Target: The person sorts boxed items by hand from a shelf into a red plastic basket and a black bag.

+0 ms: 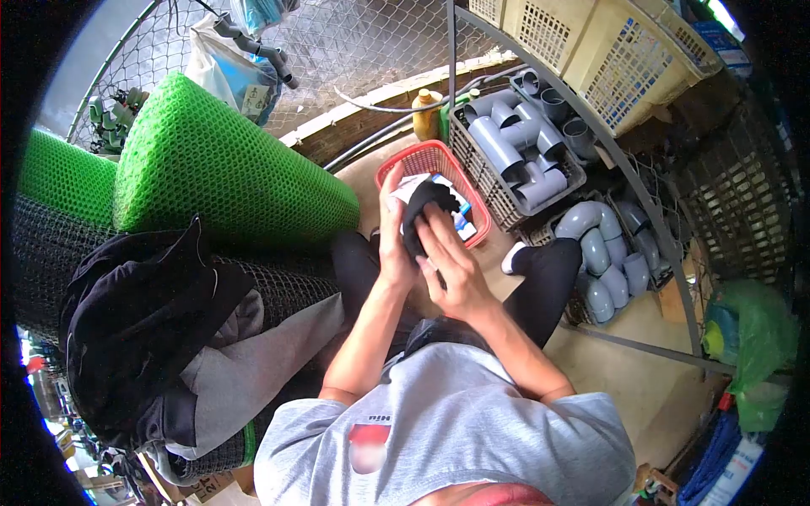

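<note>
Between my two hands, above a red plastic basket (483,221), is a black rounded piece (432,196) with a notched or frilled edge; its exact kind I cannot make out. My left hand (391,232) presses along its left side, fingers pointing up and away from me. On the other side my right hand (451,263) has its fingers laid over and into the piece, thumb towards the left palm. Small white and blue packets (464,223) lie in the basket just beneath, partly hidden by the black piece and my fingers.
Green mesh rolls (228,160) stand on the left, with a black jacket (135,312) and grey cloth (253,354) over a black mesh roll. Crates of grey pipe fittings (498,143) are at right, behind a metal frame (624,160). A yellow bottle (424,118) stands beyond the basket.
</note>
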Tool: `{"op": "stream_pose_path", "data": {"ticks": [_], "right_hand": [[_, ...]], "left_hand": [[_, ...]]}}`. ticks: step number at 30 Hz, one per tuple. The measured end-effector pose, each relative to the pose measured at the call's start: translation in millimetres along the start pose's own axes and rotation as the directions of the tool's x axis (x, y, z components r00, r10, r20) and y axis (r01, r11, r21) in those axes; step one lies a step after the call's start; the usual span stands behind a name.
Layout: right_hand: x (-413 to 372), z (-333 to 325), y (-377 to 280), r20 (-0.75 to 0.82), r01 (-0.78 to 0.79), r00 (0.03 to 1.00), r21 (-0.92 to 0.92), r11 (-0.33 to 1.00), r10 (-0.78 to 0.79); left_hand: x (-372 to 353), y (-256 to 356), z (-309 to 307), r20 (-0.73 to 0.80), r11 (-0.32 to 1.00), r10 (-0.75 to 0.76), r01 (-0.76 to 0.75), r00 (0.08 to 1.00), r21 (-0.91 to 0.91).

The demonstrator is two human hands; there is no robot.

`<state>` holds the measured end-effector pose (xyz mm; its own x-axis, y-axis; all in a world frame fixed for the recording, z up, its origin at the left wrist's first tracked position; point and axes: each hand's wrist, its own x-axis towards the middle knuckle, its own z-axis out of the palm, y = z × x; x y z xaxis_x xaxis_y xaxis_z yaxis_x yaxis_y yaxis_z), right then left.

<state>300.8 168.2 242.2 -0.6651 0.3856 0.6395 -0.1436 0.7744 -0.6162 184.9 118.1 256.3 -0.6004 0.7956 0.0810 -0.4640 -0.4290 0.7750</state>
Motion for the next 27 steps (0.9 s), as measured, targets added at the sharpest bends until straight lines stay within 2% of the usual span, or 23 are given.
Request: {"op": "stream_pose_path", "data": {"ticks": [2, 3, 4, 5, 6, 7, 9, 10, 12, 13, 15, 16, 18, 19, 20, 22, 23, 24, 26, 27], "right_hand": [[18, -6, -3, -0.07, -0.029, 0.997, -0.006, 1.0, 0.028], [28, -13, -5, -0.074, -0.02, 0.997, -0.018, 1.0, 0.019], [36, -20, -5, -0.076, -0.011, 0.997, -0.029, 1.0, 0.009], [40, -23, -4, -0.072, -0.073, 0.995, 0.046, 0.996, 0.076], [46, -32, -6, -0.073, -0.106, 0.991, 0.051, 0.993, 0.11], [50, -39, -2, -0.03, -0.202, 0.978, 0.139, 0.969, 0.208], [51, -47, 6, 0.039, -0.339, 0.94, 0.25, 0.907, 0.34], [50, -47, 13, 0.039, -0.31, 0.95, 0.232, 0.922, 0.31], [46, -47, 16, 0.092, -0.395, 0.918, 0.319, 0.862, 0.386], [42, -44, 15, 0.047, -0.342, 0.939, 0.207, 0.917, 0.34], [37, -38, 11, -0.027, -0.173, 0.984, 0.029, 0.985, 0.174], [37, -39, 13, -0.027, -0.173, 0.984, 0.029, 0.985, 0.174], [35, -44, 19, 0.033, -0.215, 0.977, 0.183, 0.959, 0.212], [36, -46, 21, 0.091, -0.317, 0.948, 0.326, 0.89, 0.305], [36, -44, 25, 0.089, -0.32, 0.947, 0.324, 0.89, 0.308], [33, -35, 33, 0.07, -0.292, 0.951, 0.534, 0.794, 0.302], [32, -33, 34, 0.063, -0.278, 0.956, 0.507, 0.816, 0.287], [31, -32, 32, 0.064, -0.276, 0.957, 0.508, 0.816, 0.285], [24, -28, 23, 0.034, -0.341, 0.934, 0.381, 0.859, 0.355], [23, -28, 17, -0.023, -0.29, 0.947, 0.364, 0.885, 0.32]], "left_hand": [[2, -6, 3, 0.031, 0.954, 0.138, -0.141, 0.99, 0.265], [0, -8, -1, 0.122, 0.925, 0.138, -0.172, 0.983, 0.34], [-3, -11, -1, 0.14, 0.891, 0.123, -0.171, 0.982, 0.42], [-5, -13, -1, 0.158, 0.851, 0.108, -0.173, 0.981, 0.496], [-7, -10, -4, 0.195, 0.834, 0.102, -0.19, 0.976, 0.518], [-6, -6, -5, 0.194, 0.835, 0.103, -0.191, 0.976, 0.517], [-6, -2, -8, 0.219, 0.624, 0.219, -0.309, 0.951, 0.717], [-3, 0, -11, 0.24, 0.529, 0.287, -0.362, 0.928, 0.768], [3, 8, -15, 0.319, 0.314, 0.337, -0.425, 0.886, 0.849], [5, 14, -17, 0.317, 0.316, 0.338, -0.424, 0.886, 0.848], [10, 25, -16, 0.418, 0.116, 0.233, -0.451, 0.878, 0.885], [9, 26, -14, 0.418, 0.115, 0.232, -0.452, 0.878, 0.885], [4, 29, -11, 0.429, 0.082, 0.155, -0.444, 0.89, 0.892], [0, 33, -6, 0.395, 0.103, 0.121, -0.407, 0.911, 0.907], [-1, 33, -5, 0.397, 0.106, 0.118, -0.409, 0.91, 0.907], [-3, 33, -5, 0.45, 0.008, 0.095, -0.453, 0.888, 0.891], [-3, 37, -4, 0.431, 0.062, 0.076, -0.436, 0.899, 0.898], [-3, 38, -6, 0.431, 0.06, 0.078, -0.436, 0.899, 0.898], [-4, 37, -13, 0.385, 0.235, 0.085, -0.395, 0.919, 0.888], [-4, 33, -15, 0.367, 0.264, 0.132, -0.389, 0.921, 0.883]]}}
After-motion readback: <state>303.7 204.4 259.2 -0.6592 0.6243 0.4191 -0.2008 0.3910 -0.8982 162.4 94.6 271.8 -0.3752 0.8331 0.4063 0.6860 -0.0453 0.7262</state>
